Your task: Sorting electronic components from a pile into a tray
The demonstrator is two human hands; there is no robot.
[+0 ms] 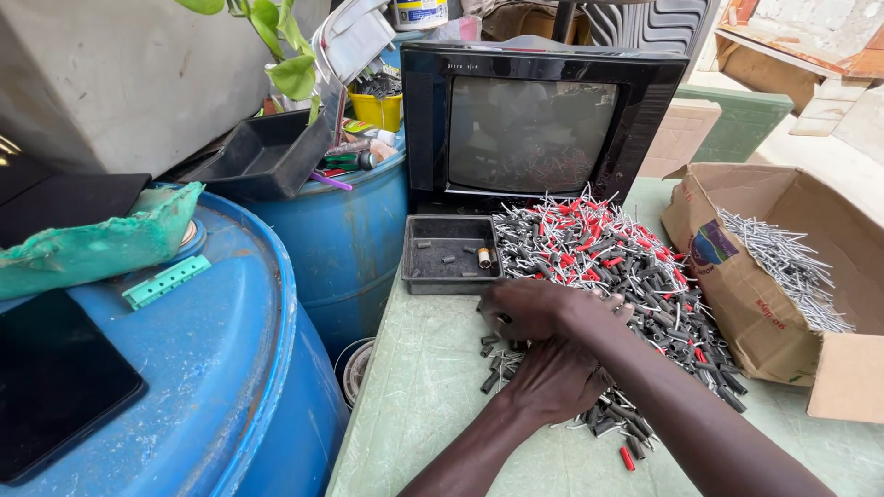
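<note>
Landmark: the small black tray (450, 255), set on the green worktop (433, 387) just before the old television (543, 129). A heap of grey and red capped pins (626, 267) lies right of the tray — within reach for sorting. The right hand (525, 308), fingers curled over pins at the tray's near corner; the left hand (557, 377), nearer the person, rests flat on scattered pieces — whether either pinches one cannot be told.
</note>
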